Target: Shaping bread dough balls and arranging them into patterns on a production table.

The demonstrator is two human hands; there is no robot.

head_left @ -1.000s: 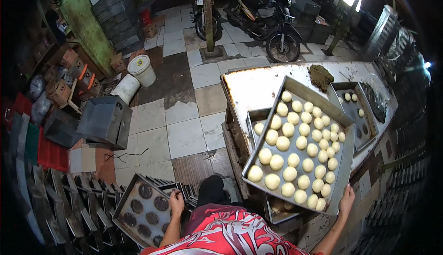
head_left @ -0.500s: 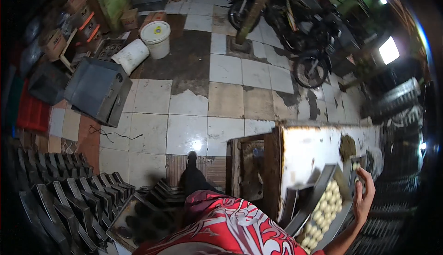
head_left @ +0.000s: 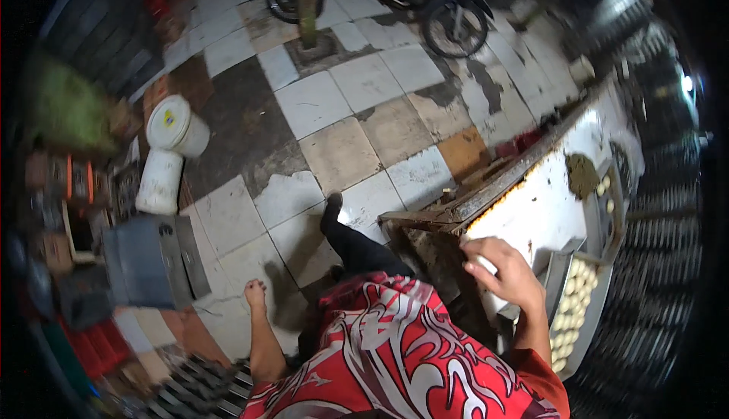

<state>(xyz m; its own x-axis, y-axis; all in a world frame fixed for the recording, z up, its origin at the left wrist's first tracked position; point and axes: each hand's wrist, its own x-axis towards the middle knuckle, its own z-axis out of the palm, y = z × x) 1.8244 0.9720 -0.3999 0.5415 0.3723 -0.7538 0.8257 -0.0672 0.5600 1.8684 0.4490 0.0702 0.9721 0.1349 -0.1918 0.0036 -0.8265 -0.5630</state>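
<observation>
My right hand [head_left: 505,273] is above the near corner of a white, rust-edged worktop [head_left: 524,218]. Its fingers are curled toward the thumb, with a white patch between them; whether that is a held thing or the worktop behind I cannot tell. To the right of this hand is a long metal tray [head_left: 597,314] with rows of pale round dough balls [head_left: 573,313]. My left hand [head_left: 256,291] hangs over the floor at the left, fingers curled in and nothing showing in them. A second metal tray [head_left: 616,214] with a few dough balls lies farther back.
A brownish lump [head_left: 582,176] sits on the worktop. Left of me are a grey metal box [head_left: 140,263], a white bucket [head_left: 168,124] with a lid and a tipped white bucket [head_left: 159,184]. Ahead stand a post [head_left: 306,5] and a motorcycle [head_left: 456,24]. Dark metal racks [head_left: 645,267] line the right.
My right hand has moved from the tray's far end leftward to the worktop's near corner. My left hand has come into view. The whole view has turned, and the worktop now slants.
</observation>
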